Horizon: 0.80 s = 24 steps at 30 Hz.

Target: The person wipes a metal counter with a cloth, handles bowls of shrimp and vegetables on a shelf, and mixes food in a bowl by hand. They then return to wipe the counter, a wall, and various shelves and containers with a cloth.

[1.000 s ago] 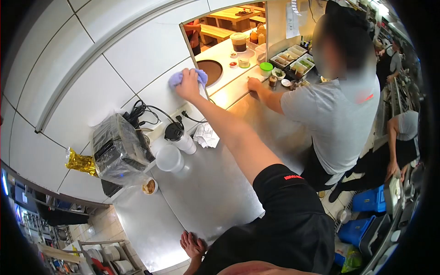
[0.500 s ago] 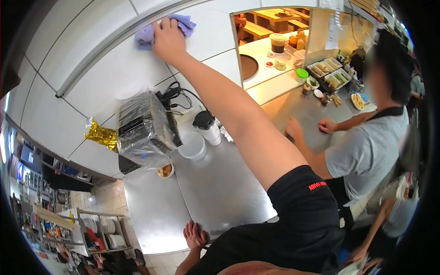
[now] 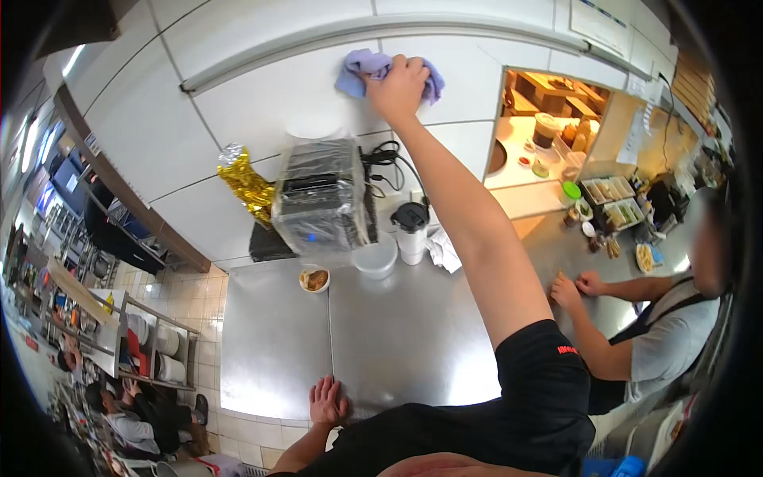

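Observation:
On the white tiled wall (image 3: 262, 107), my right hand (image 3: 395, 89) presses a crumpled purple cloth (image 3: 362, 73) just below a long metal rail (image 3: 477, 26). The cloth bunches out on both sides of the fingers. My left hand (image 3: 327, 401) lies with fingers spread on the front edge of the steel table (image 3: 413, 334). Below my raised arm, a plastic-wrapped machine (image 3: 318, 195) stands against the wall. Beside it are a clear round tub (image 3: 375, 258), a white tumbler with a black lid (image 3: 412, 234) and a small bowl of brown food (image 3: 315, 279).
Gold foil (image 3: 246, 183) stands left of the machine, black cables (image 3: 385, 163) to its right. A co-worker (image 3: 668, 342) leans at the counter on the right, near trays of ingredients (image 3: 616, 203). A serving opening (image 3: 528, 147) breaks the wall. At left is a rack (image 3: 155, 342) with dishes.
The view has turned, shifting the scene rightward in the picture. My right hand and the cloth have moved slightly down from the rail along the wall. My left hand stays on the table edge.

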Tool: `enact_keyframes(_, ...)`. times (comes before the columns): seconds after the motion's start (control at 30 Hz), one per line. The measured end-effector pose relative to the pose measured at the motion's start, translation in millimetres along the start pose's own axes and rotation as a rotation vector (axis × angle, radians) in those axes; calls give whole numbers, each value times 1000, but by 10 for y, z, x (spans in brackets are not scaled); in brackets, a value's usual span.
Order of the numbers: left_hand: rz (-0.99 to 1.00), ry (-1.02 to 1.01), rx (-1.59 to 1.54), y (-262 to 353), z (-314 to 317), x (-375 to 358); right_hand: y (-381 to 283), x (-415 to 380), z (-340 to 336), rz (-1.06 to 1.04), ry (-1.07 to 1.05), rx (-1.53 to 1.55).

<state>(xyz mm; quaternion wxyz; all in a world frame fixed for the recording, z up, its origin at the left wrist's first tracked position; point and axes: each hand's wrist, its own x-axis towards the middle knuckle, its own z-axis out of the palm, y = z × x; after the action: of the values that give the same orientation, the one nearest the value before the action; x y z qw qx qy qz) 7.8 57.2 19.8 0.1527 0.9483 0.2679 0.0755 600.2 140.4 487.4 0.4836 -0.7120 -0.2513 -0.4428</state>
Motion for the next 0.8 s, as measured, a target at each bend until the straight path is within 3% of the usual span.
enact_keyframes(0.07,4,2,-6,-13,-15,-13,-260,109,95,28,47,9)
enact_keyframes(0.17,11,29,-50,-38,-8,-31,-636,166,247,-111,72,31)
enact_keyframes(0.33,9,48,-76,-100,31,-29,-1251,9,629,-160,-26,45)
enact_keyframes(0.47,28,55,-115,-136,13,-45,-1299,19,590,-178,-116,36)
enact_keyframes(0.57,47,82,-161,-172,24,-44,-993,211,502,-180,-133,-25)
enact_keyframes(0.63,58,97,-178,-193,62,-58,-624,335,306,-177,-40,-40)
enact_keyframes(0.67,54,98,-165,-209,61,-62,-510,375,145,-187,114,-26)
enact_keyframes(0.7,51,99,-152,-217,67,-61,-372,451,-75,6,-46,-96)
enact_keyframes(0.8,48,90,-114,-226,95,-82,200,548,-373,87,-41,-146)
